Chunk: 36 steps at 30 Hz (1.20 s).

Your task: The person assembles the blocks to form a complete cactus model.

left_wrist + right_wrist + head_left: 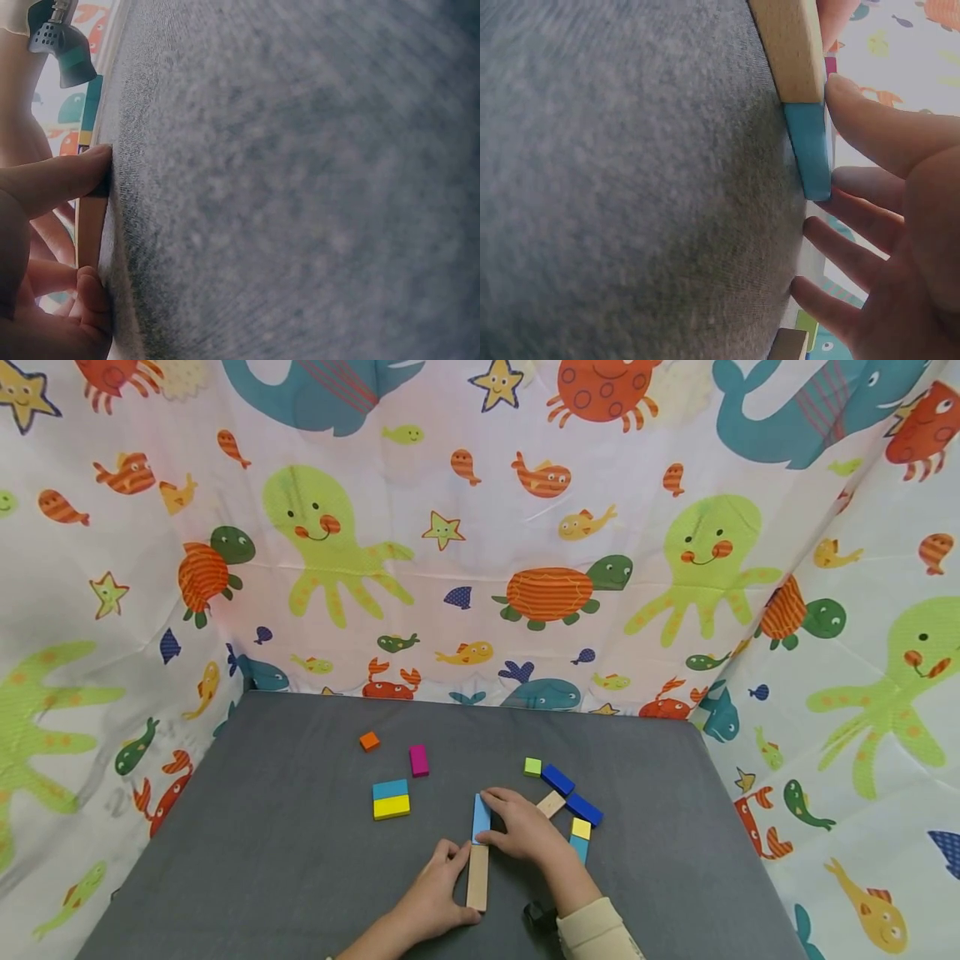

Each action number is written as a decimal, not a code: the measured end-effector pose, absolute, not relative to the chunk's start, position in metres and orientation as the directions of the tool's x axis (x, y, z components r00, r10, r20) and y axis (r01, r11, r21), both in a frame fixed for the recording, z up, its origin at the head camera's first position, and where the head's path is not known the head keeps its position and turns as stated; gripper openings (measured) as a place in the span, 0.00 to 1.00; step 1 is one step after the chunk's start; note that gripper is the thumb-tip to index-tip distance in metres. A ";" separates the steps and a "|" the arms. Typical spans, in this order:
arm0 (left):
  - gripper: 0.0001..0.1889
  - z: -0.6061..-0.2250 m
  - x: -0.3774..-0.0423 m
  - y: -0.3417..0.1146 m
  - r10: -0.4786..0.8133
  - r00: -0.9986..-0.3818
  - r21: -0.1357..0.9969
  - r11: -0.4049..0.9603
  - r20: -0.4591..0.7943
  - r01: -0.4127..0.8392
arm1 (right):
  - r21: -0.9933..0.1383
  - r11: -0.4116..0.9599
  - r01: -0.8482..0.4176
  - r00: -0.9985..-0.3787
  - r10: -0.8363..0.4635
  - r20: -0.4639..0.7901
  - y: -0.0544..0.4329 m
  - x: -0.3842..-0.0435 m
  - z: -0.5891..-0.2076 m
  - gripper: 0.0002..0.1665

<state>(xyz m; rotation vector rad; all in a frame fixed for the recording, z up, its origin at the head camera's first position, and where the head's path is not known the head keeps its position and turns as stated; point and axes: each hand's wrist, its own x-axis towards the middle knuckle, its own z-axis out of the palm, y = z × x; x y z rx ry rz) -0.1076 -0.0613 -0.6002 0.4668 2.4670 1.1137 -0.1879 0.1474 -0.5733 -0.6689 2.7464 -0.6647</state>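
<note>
A plain wooden block (477,878) and a light blue block (481,818) lie end to end in one line on the grey table. My left hand (435,897) holds the wooden block by its ends, thumb at the near end and fingertips by the joint. With thumb and index finger, my right hand (525,831) pinches the blue block lengthwise. In the right wrist view the blue block (810,150) meets the wooden block (791,52), and the other fingers of that hand (885,247) are spread past its far end. The left wrist view shows the wooden block (90,232) between digits.
Left of the hands lie a blue block (390,789) beside a yellow block (392,807), a magenta block (418,761) and an orange block (369,741). A chain of several blocks, with a green one (532,767) at its top, bends behind the right hand. A patterned curtain (450,610) surrounds the table.
</note>
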 end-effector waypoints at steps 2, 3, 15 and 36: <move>0.53 -0.600 -0.108 -0.061 0.451 -0.868 0.763 0.631 -0.208 0.145 | -0.473 0.796 -0.378 -0.869 -0.481 -0.114 0.147 -0.187 -0.573 0.45; 0.53 -0.600 -0.108 -0.061 0.452 -0.867 0.760 0.633 -0.208 0.148 | -0.470 0.797 -0.378 -0.870 -0.479 -0.113 0.146 -0.187 -0.574 0.45; 0.56 -0.597 -0.112 -0.061 0.456 -0.855 0.752 0.647 -0.246 0.128 | -0.511 0.778 -0.366 -0.875 -0.474 -0.095 0.146 -0.186 -0.576 0.44; 0.40 -0.600 -0.137 -0.078 0.620 -0.785 0.537 0.666 -0.013 0.517 | -0.588 0.734 -0.340 -0.900 -0.435 -0.023 0.155 -0.182 -0.566 0.32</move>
